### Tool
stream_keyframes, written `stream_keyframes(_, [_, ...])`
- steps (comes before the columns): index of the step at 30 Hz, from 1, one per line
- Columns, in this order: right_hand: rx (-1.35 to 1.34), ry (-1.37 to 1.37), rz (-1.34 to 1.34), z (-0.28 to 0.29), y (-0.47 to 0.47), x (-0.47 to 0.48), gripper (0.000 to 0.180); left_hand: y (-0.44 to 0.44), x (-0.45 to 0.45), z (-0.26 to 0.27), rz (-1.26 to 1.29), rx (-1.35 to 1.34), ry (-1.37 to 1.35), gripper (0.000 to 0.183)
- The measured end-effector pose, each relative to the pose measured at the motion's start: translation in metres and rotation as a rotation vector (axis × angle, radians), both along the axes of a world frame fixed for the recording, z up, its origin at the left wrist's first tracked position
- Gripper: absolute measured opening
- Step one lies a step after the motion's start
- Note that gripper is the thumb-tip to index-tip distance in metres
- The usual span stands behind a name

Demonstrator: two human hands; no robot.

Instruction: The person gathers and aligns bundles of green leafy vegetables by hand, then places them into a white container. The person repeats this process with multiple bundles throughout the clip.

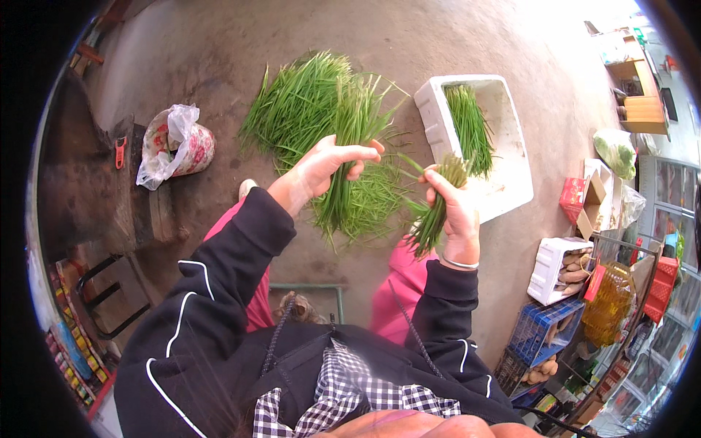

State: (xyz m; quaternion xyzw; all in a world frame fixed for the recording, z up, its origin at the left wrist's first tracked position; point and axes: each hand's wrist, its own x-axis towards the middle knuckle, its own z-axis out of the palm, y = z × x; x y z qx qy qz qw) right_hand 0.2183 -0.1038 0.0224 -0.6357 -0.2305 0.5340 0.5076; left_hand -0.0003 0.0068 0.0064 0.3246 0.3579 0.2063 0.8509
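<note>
My left hand [320, 169] grips a loose bunch of green Chinese chives [350, 120], held upright with long leaves hanging below the fist. A second, smaller bunch of chives [438, 219] is in my right hand [452, 205], its cut ends bunched above the thumb. One stray stalk sticks out from that bunch toward the left. Behind my left hand a large heap of chives [296, 104] lies on the floor. Short loose trimmings [372, 197] are scattered below both hands. A white foam box [509, 186] at the right holds a neat row of chives [471, 131].
A floral bucket [194, 150] lined with a plastic bag stands at the left, near a dark wooden piece [82, 180] of furniture. On the right are a foam box of root vegetables [572, 274], a blue crate [547, 331] and shelves. A green metal frame [340, 306] lies between my legs.
</note>
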Motion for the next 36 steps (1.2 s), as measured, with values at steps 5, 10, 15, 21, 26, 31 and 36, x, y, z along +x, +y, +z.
stream_keyframes(5, [0.069, -0.042, -0.103, 0.003, 0.005, -0.014, 0.020, -0.009, 0.007, 0.005, -0.070, 0.082, 0.063, 0.031])
stream_keyframes(10, [0.282, 0.196, -0.240, 0.009, 0.013, -0.034, 0.024, -0.022, 0.018, 0.003, -0.160, 0.158, 0.077, 0.027])
stream_keyframes(15, [0.271, 0.178, -0.162, 0.006, 0.013, -0.039, 0.022, -0.030, 0.023, 0.000, -0.153, 0.096, 0.011, 0.026])
stream_keyframes(21, [0.418, 0.354, -0.323, 0.002, 0.011, -0.024, 0.014, -0.020, 0.018, -0.004, 0.055, -0.066, -0.054, 0.018])
stream_keyframes(26, [0.514, 0.452, -0.414, 0.002, 0.009, -0.007, 0.019, -0.009, 0.010, -0.009, 0.061, 0.075, -0.011, 0.019])
stream_keyframes(31, [0.560, 0.497, -0.413, 0.009, 0.005, -0.001, 0.020, -0.004, 0.005, -0.008, 0.027, 0.225, 0.064, 0.020])
stream_keyframes(36, [0.532, 0.456, -0.296, 0.015, 0.004, 0.000, 0.013, -0.009, 0.007, -0.002, -0.140, 0.208, 0.006, 0.017])
